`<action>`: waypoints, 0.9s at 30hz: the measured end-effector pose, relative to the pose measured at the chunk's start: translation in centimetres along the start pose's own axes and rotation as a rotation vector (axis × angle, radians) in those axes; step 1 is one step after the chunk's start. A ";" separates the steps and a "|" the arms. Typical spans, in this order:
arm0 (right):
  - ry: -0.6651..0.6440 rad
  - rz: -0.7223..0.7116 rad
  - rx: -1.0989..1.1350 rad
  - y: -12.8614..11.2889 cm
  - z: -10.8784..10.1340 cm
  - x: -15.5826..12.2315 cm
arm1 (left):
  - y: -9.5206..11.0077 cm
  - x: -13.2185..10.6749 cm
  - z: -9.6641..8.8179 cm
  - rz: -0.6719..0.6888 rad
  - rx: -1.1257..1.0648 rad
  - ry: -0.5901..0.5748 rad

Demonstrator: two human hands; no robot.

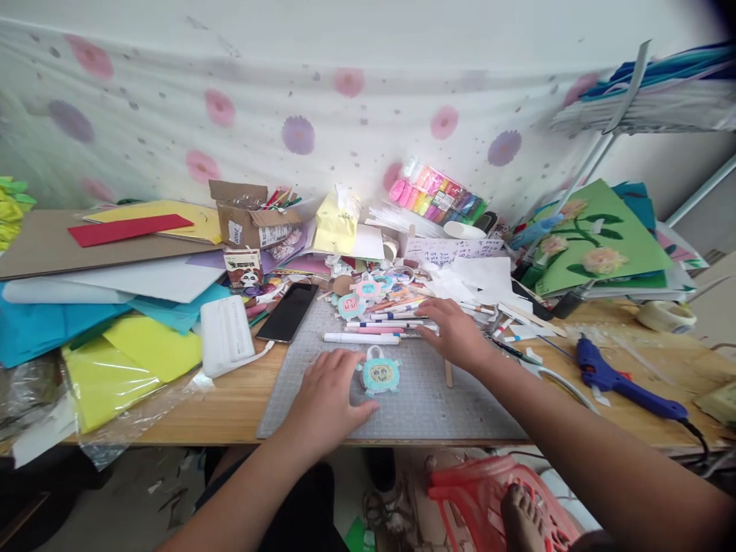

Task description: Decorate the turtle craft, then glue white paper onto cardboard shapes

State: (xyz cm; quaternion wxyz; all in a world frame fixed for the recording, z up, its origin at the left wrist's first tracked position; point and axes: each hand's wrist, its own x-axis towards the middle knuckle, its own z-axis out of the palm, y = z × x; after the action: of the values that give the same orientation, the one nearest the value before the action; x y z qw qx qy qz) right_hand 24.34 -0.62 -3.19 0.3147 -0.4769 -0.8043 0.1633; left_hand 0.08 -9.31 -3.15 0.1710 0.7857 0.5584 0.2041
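Note:
A small turquoise paper cutout (381, 374) with a yellowish centre and a white loop on top lies on the grey cutting mat (460, 414). My left hand (327, 395) is just left of it, thumb and fingers apart; I cannot tell whether it touches the edge. Over the right end of a pile of pens (376, 325) hovers my right hand (451, 333), fingers spread and nothing visible in them. A white marker (361, 338) lies nearest the cutout. Two similar small cutouts, one turquoise with pink (350, 306) and one pink with blue (369, 288), rest behind the pens. A wooden stick (448, 373) lies below my right hand.
Left of the mat are a black phone (287, 313), a white power bank (225, 336) and stacked coloured sheets (155, 345). A blue glue gun (626, 381) lies at right, its cord trailing off the edge. Behind stand a cardboard box (244, 218) and colourful clay packs (440, 195).

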 end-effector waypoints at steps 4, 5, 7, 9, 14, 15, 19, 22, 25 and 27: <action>-0.244 -0.181 -0.077 -2.5 -0.2 -2.2 | -0.4 0.6 0.0 -0.002 0.009 -0.021; -0.290 -0.214 -0.097 -3.1 0.0 -2.7 | -0.4 0.6 0.1 -0.006 0.015 -0.024; -0.349 -0.241 -0.159 -3.8 0.4 -3.3 | -0.5 0.6 0.3 -0.014 0.025 -0.035; -0.380 -0.234 -0.214 -4.0 0.9 -3.3 | -0.6 0.6 0.4 -0.015 0.031 -0.045; -0.389 -0.227 -0.222 -3.8 2.1 -2.3 | -0.3 0.8 1.1 0.008 0.017 -0.028; -0.391 -0.230 -0.214 -3.8 2.2 -2.2 | -0.2 0.8 1.2 0.008 0.006 -0.018; -0.350 -0.249 -0.179 -3.8 2.3 -2.3 | 0.1 0.3 1.0 0.014 -0.088 0.003; -0.281 -0.277 -0.144 -3.9 1.8 -2.7 | 0.1 0.0 0.3 0.012 -0.310 0.004; -0.200 -0.325 -0.129 -4.0 1.2 -3.3 | 0.0 0.2 -0.2 -0.123 -0.637 0.054; -0.140 -0.352 -0.139 -4.2 0.9 -3.6 | 0.3 0.5 -0.3 -0.225 -0.843 0.047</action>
State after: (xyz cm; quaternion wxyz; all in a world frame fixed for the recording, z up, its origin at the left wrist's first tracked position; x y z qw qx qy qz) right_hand 22.23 -5.80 -2.78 0.2479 -0.3370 -0.9045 0.0826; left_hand 0.32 -8.89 -2.67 0.4852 0.5769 0.5120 0.4119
